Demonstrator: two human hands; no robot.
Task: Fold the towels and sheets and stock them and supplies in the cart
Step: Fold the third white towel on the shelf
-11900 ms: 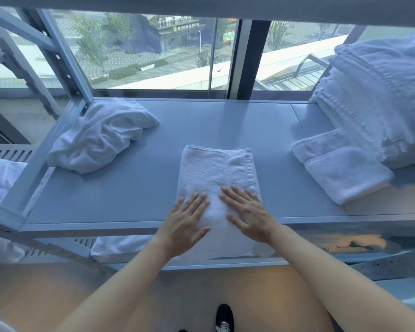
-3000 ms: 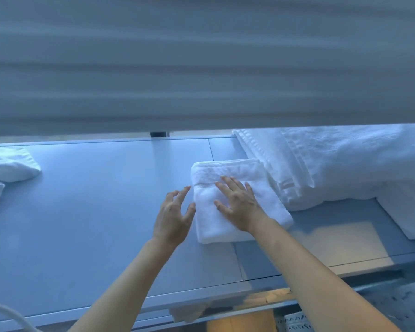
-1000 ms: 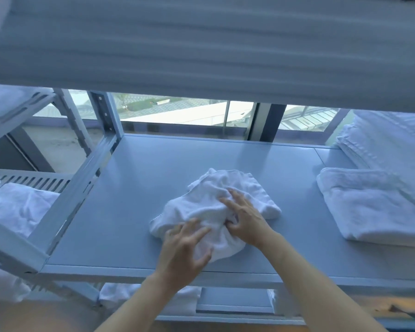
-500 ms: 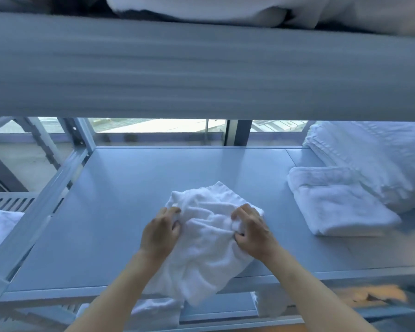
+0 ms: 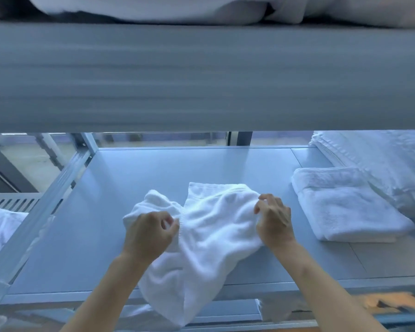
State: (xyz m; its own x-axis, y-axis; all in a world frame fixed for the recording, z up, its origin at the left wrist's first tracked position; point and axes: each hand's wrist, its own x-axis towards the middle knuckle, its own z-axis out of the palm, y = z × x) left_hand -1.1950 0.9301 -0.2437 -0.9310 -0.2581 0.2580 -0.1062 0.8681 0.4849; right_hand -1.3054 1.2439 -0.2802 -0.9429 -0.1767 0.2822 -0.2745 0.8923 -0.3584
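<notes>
**Both hands hold a crumpled white towel on the grey cart shelf**

Head view: The crumpled white towel (image 5: pixel 209 238) lies near the front edge of the grey cart shelf (image 5: pixel 134 178), and its lower part hangs down over this edge. The left hand (image 5: pixel 149 232) has curled fingers and pinches the left part of the towel, at a seam. The right hand (image 5: pixel 274 221) also has bent fingers and grips the upper right part of the towel. Between the two hands the cloth is loose, with many wrinkles.

To the right of the crumpled towel, apart from it, a folded white towel (image 5: pixel 345 207) lies flat on the same shelf. Behind this folded towel and touching it, a stack of folded white linen (image 5: pixel 381 164) stands at the right end of the shelf. Above the shelf, a wide grey upper shelf edge (image 5: pixel 201 77) crosses the whole view, blurred, and white fabric (image 5: pixel 153 8) rests on top of it. To the left of the shelf, beyond its metal frame (image 5: pixel 46 200), more white cloth (image 5: pixel 0 228) is visible at a lower level.
</notes>
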